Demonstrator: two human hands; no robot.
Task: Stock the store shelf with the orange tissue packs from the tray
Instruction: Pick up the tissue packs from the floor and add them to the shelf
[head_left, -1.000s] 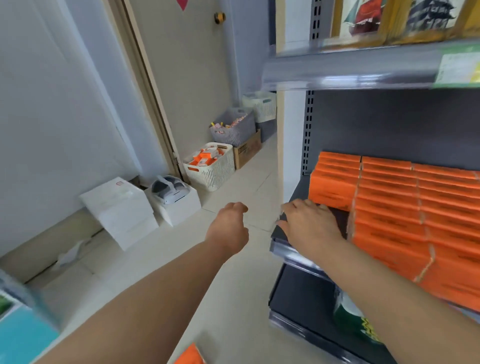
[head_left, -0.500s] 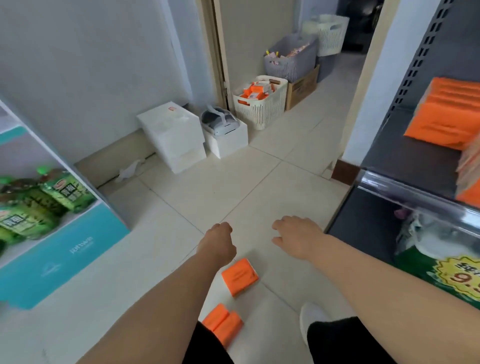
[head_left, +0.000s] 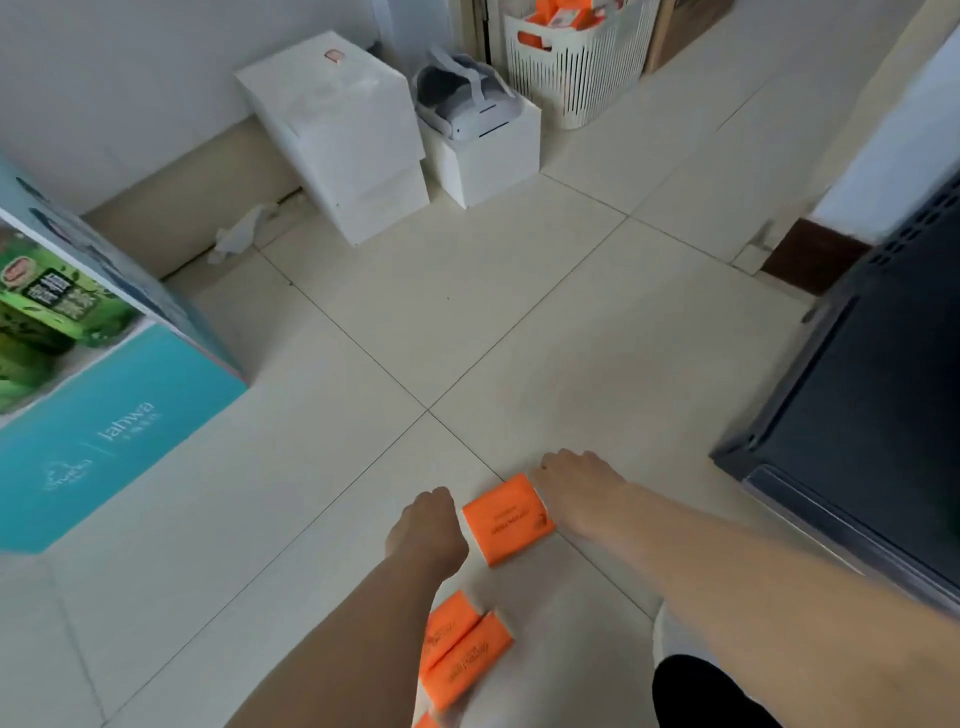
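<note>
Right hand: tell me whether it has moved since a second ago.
Yes. The right hand has left the front edge of the dark shelf and come down to the floor, where it is now beside the lone orange tissue pack.

The one word that reads clearly is "Jahwa", in pale letters running slantwise across the teal front panel of the cardboard display stand at the left. A smaller line of characters sits under it and a faint round emblem beside it; both are too blurred to read.

The orange tissue pack on the floor carries a short line of dark print and a small mark on its top face, too small to make out. The two orange packs nearer the camera bear similar illegible print.

The green packets in the stand show a red oval logo and white characters, all blurred. The white box has a small pink label, unreadable.
</note>
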